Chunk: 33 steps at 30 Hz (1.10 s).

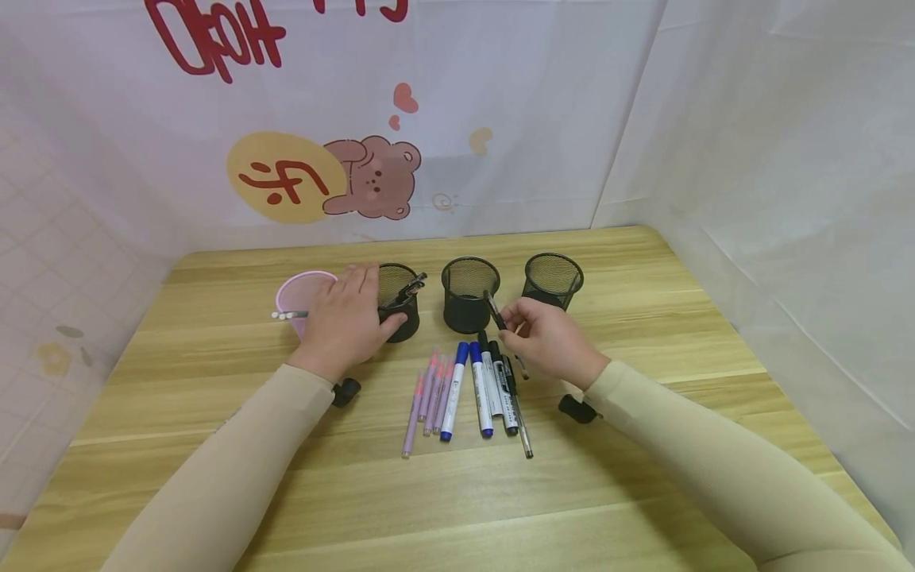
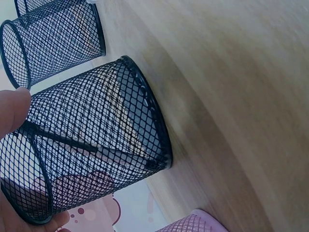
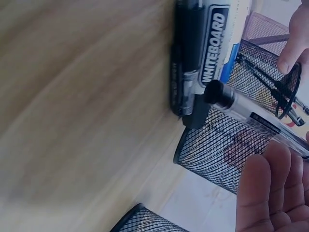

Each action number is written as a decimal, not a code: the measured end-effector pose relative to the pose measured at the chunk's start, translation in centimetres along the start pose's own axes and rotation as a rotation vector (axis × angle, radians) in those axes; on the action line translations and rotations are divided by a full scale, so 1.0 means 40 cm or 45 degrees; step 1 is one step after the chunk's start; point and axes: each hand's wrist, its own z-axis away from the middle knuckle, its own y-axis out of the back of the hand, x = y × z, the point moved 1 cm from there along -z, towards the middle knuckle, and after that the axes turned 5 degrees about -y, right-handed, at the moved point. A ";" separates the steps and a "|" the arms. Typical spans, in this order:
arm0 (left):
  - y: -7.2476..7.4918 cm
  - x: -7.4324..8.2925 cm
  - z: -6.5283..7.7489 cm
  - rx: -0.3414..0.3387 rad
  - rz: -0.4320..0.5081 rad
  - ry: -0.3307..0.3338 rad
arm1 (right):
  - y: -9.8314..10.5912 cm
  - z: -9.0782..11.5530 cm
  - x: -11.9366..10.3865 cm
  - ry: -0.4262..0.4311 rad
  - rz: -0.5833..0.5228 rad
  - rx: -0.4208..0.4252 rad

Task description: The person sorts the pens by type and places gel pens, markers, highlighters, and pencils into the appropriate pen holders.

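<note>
On a wood-grain tabletop (image 1: 443, 508) before a white backdrop (image 1: 529, 151) printed with a cartoon bear (image 1: 377, 181), a person in cream sleeves works with both hands among pens, markers and four mesh cups. The left hand (image 1: 348, 322) has its grip closed over the rim of the left black cup (image 2: 91, 111), thumb on one side and fingers on the other, as the left wrist view shows. Dark pens (image 1: 411, 287) stand in that cup, leaning out over its rim to the right. The right hand (image 1: 546, 338) holds a single black pen (image 3: 256, 120), its grip nearly closed, thumb and fingers pinching the barrel. The pen is tilted above the tabletop, its upper end near the rim of the middle black cup (image 1: 468, 314), its lower end beside the markers; whether that end touches them cannot be told. The right black cup (image 1: 554, 274) stands just behind the right hand. At far left, partly covered by the left hand, the pink cup (image 1: 291, 295) holds white-tipped pens (image 1: 286, 315). Between the arms lie lilac pens (image 1: 431, 393), two blue-capped markers (image 1: 455, 389), black-capped markers (image 1: 503, 389), one lettered "WHITEBOARD", and a clear-barrelled pen (image 1: 524, 429) with a dark tip.
</note>
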 end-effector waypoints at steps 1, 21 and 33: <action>0.000 0.000 0.000 0.000 0.001 0.001 | 0.000 -0.001 -0.004 0.005 -0.002 0.005; -0.001 -0.001 -0.001 -0.005 -0.012 -0.003 | -0.018 -0.025 -0.061 0.090 -0.094 0.052; 0.000 0.001 -0.001 -0.007 -0.012 -0.003 | -0.038 -0.043 -0.086 0.163 -0.189 0.081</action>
